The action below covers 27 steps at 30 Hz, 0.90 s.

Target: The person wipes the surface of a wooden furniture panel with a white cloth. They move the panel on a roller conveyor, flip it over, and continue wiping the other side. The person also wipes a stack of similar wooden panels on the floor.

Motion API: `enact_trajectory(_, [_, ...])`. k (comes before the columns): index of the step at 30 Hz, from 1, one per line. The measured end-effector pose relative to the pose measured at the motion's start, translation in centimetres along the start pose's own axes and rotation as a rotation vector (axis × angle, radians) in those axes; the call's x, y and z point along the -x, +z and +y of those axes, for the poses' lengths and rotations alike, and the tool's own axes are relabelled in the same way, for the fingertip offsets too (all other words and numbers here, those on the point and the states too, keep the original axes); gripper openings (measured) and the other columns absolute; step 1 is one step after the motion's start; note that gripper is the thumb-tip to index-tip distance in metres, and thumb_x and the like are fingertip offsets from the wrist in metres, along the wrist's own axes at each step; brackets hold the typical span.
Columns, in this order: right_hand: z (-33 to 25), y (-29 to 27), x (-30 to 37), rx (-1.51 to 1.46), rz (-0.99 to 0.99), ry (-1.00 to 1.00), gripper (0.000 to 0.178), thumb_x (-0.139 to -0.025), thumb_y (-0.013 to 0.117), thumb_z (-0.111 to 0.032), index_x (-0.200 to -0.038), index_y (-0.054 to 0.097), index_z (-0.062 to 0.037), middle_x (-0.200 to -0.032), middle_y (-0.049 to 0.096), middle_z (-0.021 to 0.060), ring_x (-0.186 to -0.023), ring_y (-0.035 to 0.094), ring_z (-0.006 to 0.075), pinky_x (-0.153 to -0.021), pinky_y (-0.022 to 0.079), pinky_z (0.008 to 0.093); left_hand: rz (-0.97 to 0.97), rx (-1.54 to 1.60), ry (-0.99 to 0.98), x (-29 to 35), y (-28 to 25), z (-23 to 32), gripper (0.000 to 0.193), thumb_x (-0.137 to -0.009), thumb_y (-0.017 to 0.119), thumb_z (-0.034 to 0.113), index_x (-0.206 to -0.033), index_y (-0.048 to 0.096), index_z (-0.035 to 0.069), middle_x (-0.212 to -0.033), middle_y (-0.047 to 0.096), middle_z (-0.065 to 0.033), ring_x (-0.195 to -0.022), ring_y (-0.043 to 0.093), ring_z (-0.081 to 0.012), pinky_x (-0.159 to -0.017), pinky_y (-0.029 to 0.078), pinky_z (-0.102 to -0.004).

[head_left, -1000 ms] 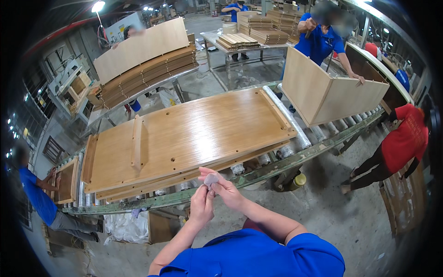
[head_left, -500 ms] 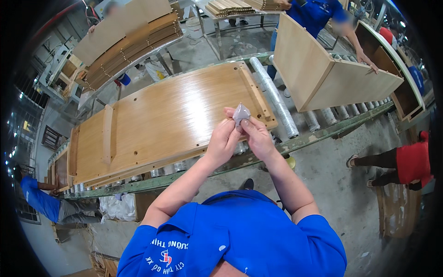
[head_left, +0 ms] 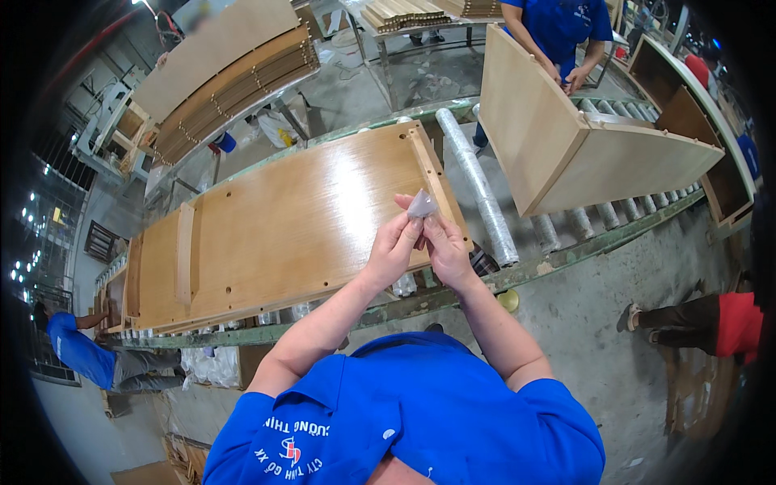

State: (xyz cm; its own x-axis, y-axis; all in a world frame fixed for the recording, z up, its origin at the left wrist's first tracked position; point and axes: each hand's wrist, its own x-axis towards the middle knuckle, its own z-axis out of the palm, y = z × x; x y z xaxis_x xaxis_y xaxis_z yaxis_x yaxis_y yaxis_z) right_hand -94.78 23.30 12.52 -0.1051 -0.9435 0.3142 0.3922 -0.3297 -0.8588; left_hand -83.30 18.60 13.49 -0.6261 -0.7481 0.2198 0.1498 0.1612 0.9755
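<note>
Between my fingertips is a small pale lilac-white piece (head_left: 421,204), pointed at the top, that looks like a folded packet or sheet; its material cannot be made out. My left hand (head_left: 394,244) pinches it from the left and my right hand (head_left: 446,249) from the right, the thumbs close together. Both hands are raised over the right end of a glossy wooden panel (head_left: 275,234). Two wooden strips cross that panel, one near its right end (head_left: 436,178) and one toward the left (head_left: 185,252). Small dark holes dot its surface.
Under the panel runs a roller conveyor with a green frame (head_left: 388,309) and wrapped rollers (head_left: 478,190). Farther right stands a pale wooden assembly (head_left: 533,129) with a blue-shirted co-worker (head_left: 558,32) behind it. Stacked boards (head_left: 234,97) lie beyond. Other people are at both sides.
My view has shifted slightly, and my hands still hold the pale piece, its shape a little altered. The co-worker at the right has drawn both hands together behind the pale assembly.
</note>
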Motion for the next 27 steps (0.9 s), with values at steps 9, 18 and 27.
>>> enact_trajectory(9, [4.7, -8.3, -5.8, -0.022, 0.283, 0.010, 0.028, -0.095, 0.041, -0.015, -0.114, 0.053, 0.0009, -0.088, 0.060, 0.0051, -0.067, 0.051, 0.0059, -0.064, 0.045, 0.0195, -0.043, -0.882, -0.263, -2.2, -5.2, -6.9, 0.030, -0.087, 0.054, 0.028, -0.105, 0.057, 0.005, -0.101, 0.057, -0.0103, -0.096, 0.051, -0.0240, -0.087, 0.039, -0.0347])
enact_trajectory(18, [12.3, -16.0, -16.1, 0.517, 0.463, 0.028, 0.029, -0.088, 0.050, -0.018, -0.111, 0.058, -0.0021, -0.080, 0.060, 0.0101, -0.068, 0.058, 0.0184, -0.063, 0.047, 0.0306, 0.105, -1.435, -0.030, 0.7, -7.9, -9.2, 0.033, -0.081, 0.056, 0.022, -0.111, 0.053, 0.008, -0.118, 0.049, -0.0111, -0.114, 0.039, -0.0312, -0.098, 0.029, -0.0437])
enact_trajectory(27, [15.7, -17.4, -20.7, 0.971, 0.382, -0.018, 0.028, -0.087, 0.050, -0.019, -0.106, 0.059, -0.0003, -0.089, 0.059, 0.0210, -0.086, 0.057, 0.0358, -0.077, 0.045, 0.0403, 0.092, -1.454, -0.067, 0.1, -7.6, -9.1, 0.032, -0.081, 0.057, 0.020, -0.111, 0.053, 0.008, -0.119, 0.048, -0.0113, -0.113, 0.039, -0.0316, -0.098, 0.029, -0.0437])
